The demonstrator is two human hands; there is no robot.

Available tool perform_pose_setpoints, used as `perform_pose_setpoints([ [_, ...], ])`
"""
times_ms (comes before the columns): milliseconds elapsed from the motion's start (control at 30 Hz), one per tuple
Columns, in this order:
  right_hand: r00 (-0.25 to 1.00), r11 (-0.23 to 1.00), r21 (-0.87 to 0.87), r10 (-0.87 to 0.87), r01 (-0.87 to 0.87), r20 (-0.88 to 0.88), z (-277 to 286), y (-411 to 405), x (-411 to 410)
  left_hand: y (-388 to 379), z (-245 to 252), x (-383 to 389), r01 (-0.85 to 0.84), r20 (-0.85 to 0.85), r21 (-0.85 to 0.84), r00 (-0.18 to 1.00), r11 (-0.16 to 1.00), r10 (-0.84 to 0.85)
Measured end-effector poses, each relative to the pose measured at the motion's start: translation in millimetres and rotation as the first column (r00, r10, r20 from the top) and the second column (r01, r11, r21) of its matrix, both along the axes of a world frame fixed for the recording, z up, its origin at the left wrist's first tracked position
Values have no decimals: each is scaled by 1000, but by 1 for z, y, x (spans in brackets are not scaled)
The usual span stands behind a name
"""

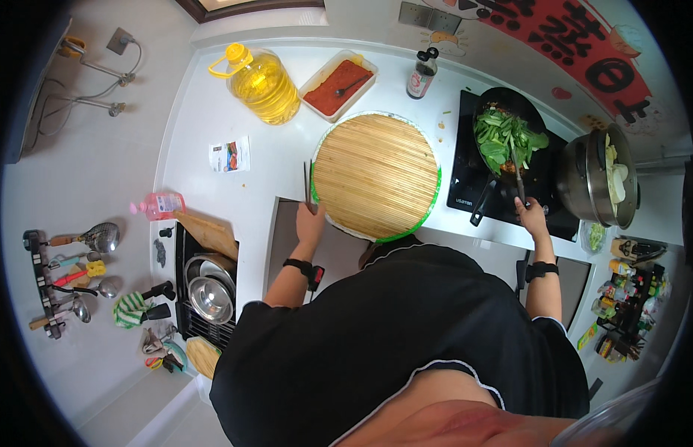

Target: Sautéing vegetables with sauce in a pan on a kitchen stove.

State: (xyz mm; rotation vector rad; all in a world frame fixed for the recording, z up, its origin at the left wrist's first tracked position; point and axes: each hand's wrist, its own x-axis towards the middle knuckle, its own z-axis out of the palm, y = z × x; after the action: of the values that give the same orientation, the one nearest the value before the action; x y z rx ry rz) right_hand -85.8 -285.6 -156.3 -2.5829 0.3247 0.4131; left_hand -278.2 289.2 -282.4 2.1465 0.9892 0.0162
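My left hand point(311, 220) is closed around a pair of dark chopsticks point(306, 181), which point away from me beside the left edge of a round bamboo mat point(374, 176). On the right, my right hand point(531, 217) grips the handle of a spatula or similar utensil point(519, 181); its far end is hidden among leafy greens point(506, 137). The greens lie in a black frying pan point(534, 109) on the black cooktop point(461, 167). Some reddish-brown food shows beneath them. The pan's handle point(480, 209) points towards me, with no hand on it.
A steel pot point(584, 176) holding pale food stands right of the pan. Behind the mat are a yellow-capped oil jug point(262, 84), a tub of red paste point(338, 86) and a sauce bottle point(422, 75). A sink with steel bowls point(210, 299) lies at left.
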Motion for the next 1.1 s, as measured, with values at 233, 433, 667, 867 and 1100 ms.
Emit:
perform_pose_setpoints([
  [233, 969, 972, -191, 170, -135, 180, -8, -2, 9, -30, -25, -7, -151, 174, -627, 929, 764, 326],
  [433, 928, 960, -172, 262, -222, 266, 56, 3, 6, -52, 62, -23, 17, 261, -846, 885, 533, 385],
  [667, 934, 956, 29, 278, -291, 226, 41, -10, 6, -77, 181, -38, 77, 588, -682, 649, 727, 483],
  [867, 832, 871, -165, 490, -462, 261, 51, 3, 24, -120, 305, 18, 196, 884, -147, 465, 970, 40],
  [1100, 430, 798, 379, -168, -469, 887, 133, 100, 109, -233, 360, 109, 261, 864, 363, 265, 895, -428],
])
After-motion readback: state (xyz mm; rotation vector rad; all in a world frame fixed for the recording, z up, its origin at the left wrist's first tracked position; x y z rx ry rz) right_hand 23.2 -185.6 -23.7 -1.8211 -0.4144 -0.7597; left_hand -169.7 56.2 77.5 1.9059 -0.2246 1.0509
